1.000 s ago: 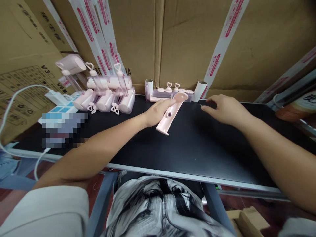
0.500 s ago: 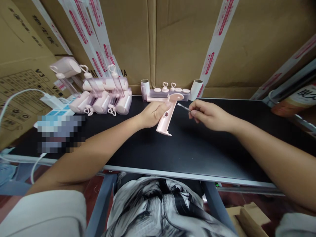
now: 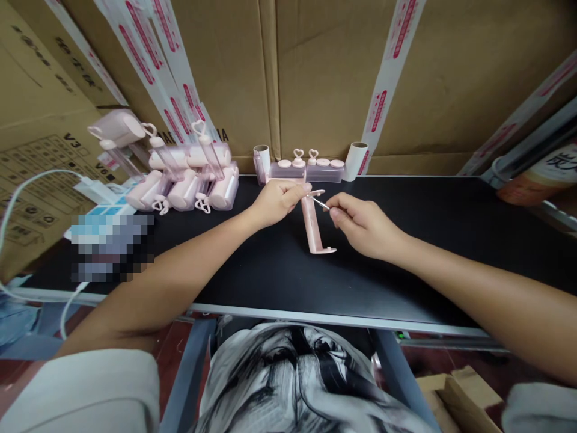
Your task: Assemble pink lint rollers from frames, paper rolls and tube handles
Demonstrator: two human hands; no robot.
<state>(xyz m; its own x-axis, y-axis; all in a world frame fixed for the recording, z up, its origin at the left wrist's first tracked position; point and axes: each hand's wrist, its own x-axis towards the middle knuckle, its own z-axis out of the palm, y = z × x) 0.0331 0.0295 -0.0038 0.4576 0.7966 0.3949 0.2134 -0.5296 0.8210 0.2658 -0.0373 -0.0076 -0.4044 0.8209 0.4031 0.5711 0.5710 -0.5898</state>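
My left hand grips a pale pink plastic bracket near its upper end. The bracket is long and trough-shaped, with a rounded plate at each end, and hangs above the black table. Between the thumb and fingers of my right hand is a thin metal rod-like tool. Its tip reaches the upper end of the bracket, just below the top plate; whether it touches, I cannot tell. My right fingers partly hide the tool's rear part. Behind my left hand lies another pink part.
Several pink and clear cases with heart-shaped loops are piled at the left. At the back stand two white tubes and a row of pink capped pieces. A power strip with white cables lies left; cardboard closes the rear.
The bracket has swung so its lower end points towards the right and its inside faces my right hand. My right hand has moved left and down, bringing the tool's tip to the bracket.
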